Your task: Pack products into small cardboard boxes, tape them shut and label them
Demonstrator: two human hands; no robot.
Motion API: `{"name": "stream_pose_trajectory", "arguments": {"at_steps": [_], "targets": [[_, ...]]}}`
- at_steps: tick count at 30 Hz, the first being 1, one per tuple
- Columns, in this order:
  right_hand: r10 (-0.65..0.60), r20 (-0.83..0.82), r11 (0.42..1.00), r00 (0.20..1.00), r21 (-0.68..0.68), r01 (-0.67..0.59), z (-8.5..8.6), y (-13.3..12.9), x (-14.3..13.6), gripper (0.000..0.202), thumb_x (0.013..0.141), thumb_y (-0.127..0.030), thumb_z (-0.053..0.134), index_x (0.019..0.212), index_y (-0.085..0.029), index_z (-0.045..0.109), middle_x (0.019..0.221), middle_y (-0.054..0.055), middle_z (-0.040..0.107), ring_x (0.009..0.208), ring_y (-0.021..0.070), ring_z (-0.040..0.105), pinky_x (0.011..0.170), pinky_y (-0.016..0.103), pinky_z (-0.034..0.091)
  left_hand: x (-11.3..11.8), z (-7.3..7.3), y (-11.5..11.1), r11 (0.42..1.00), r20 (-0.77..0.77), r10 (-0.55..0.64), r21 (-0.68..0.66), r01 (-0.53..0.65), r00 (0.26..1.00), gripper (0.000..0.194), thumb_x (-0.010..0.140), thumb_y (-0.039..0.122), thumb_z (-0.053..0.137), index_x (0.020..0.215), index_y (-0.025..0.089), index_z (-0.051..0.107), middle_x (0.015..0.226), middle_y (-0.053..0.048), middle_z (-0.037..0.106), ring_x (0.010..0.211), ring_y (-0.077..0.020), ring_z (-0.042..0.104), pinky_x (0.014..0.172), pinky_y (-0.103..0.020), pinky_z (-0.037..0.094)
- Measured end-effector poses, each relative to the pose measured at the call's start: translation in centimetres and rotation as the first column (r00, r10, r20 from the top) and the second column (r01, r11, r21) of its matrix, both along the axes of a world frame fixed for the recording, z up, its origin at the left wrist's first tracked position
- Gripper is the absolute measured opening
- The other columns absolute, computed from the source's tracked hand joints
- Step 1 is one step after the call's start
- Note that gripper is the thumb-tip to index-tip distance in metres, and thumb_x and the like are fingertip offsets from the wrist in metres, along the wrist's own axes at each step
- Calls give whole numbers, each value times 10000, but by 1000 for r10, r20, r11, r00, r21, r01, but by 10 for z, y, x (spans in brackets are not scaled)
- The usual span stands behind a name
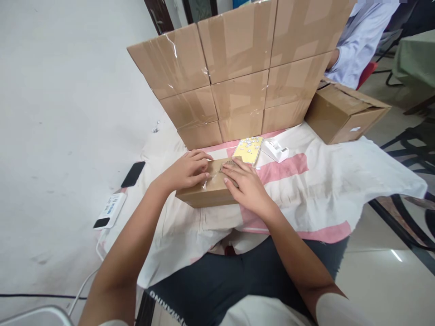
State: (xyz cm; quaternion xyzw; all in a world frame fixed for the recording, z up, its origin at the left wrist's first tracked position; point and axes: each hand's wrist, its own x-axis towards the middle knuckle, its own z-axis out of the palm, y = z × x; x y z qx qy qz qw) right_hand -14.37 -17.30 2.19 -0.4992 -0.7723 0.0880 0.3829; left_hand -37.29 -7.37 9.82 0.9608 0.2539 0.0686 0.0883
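Observation:
A small closed cardboard box (210,197) lies lengthwise on the cloth in front of me, with shiny clear tape on its top and some dark print near its right end. My left hand (186,171) rests over the left part of the box top, fingers bent over it and thumb stretched toward the middle. My right hand (245,183) lies on the right part, fingers spread over the print. Neither hand is wrapped round anything. Just behind the box are a yellow sheet (248,150) scattered with small whitish pieces and a white tape dispenser (277,150).
A wall of stacked, taped cardboard boxes (239,99) stands at the back of the cloth-covered table (288,194). A larger box (343,113) sits back right, near a person's sleeve (360,45). A black phone (133,174) and a white power strip (111,208) lie at left by the wall.

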Motion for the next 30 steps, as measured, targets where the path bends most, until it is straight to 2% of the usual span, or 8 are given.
{"name": "stream_pose_trajectory", "arguments": {"at_steps": [5, 8, 11, 17, 20, 22, 26, 30], "targets": [[12, -5, 1000, 1000, 6, -12, -1, 0, 1, 349, 1045, -273, 465, 1301, -219, 696, 1429, 58, 653, 1482, 332, 423, 1131, 534, 381, 1, -3, 3, 982, -58, 93, 169, -82, 994, 405, 1077, 395, 304, 1014, 212, 660, 1373, -73, 637, 1283, -287, 502, 1086, -494, 400], [18, -19, 1000, 1000, 13, -18, -2, 2, 2, 345, 1042, -271, 469, 1296, -220, 697, 1424, 56, 656, 1482, 327, 422, 1136, 533, 378, 3, -5, 3, 981, -74, 91, 179, -77, 993, 441, 1085, 389, 276, 989, 209, 667, 1376, -69, 635, 1280, -277, 506, 1076, -477, 417], [37, -45, 999, 998, 15, -36, -4, 4, 2, 348, 1041, -280, 473, 1303, -226, 695, 1423, 58, 656, 1493, 318, 411, 1154, 538, 369, 8, -6, 1, 976, -110, 78, 209, -54, 991, 435, 1082, 399, 292, 955, 216, 666, 1393, -69, 624, 1299, -280, 512, 1064, -479, 424], [35, -71, 999, 997, 6, -35, -7, 6, 3, 348, 1043, -306, 475, 1292, -228, 706, 1424, 61, 655, 1495, 317, 407, 1162, 548, 362, 13, -8, -2, 946, -165, 101, 321, -44, 981, 397, 1046, 519, 389, 1076, 239, 670, 1490, -97, 559, 1283, -329, 534, 1028, -506, 429], [39, -77, 999, 996, 7, -38, -6, 5, 3, 340, 1038, -297, 489, 1292, -231, 705, 1417, 61, 660, 1493, 309, 410, 1161, 541, 362, 11, -10, -2, 954, -119, 210, 241, -177, 970, 451, 1023, 595, 395, 1165, 246, 642, 1425, -101, 607, 1270, -330, 549, 1031, -504, 437], [34, -85, 999, 996, 8, -33, -6, 5, 3, 337, 1036, -291, 494, 1292, -227, 705, 1413, 62, 663, 1495, 303, 406, 1169, 532, 355, 8, -12, -2, 950, -97, 310, 79, -303, 946, 508, 1017, 627, 367, 1281, 260, 599, 1398, -90, 627, 1261, -315, 573, 1033, -489, 454], [17, -89, 1000, 996, -15, -19, -4, 2, 0, 338, 1044, -282, 475, 1286, -223, 704, 1416, 64, 660, 1490, 296, 409, 1174, 520, 355, -4, -14, -3, 859, -146, 422, -253, -446, 895, 711, 944, 714, 453, 1509, 284, 440, 1561, -79, 500, 1389, -307, 509, 1146, -454, 414], [5, -86, 999, 996, -32, -8, -3, 1, -3, 342, 1050, -244, 442, 1247, -225, 721, 1403, 62, 667, 1480, 288, 414, 1171, 510, 367, -14, -14, -6, 835, -198, 431, -283, -472, 881, 905, 828, 761, 604, 1576, 315, 359, 1631, -88, 392, 1496, -348, 367, 1207, -487, 357]]}}
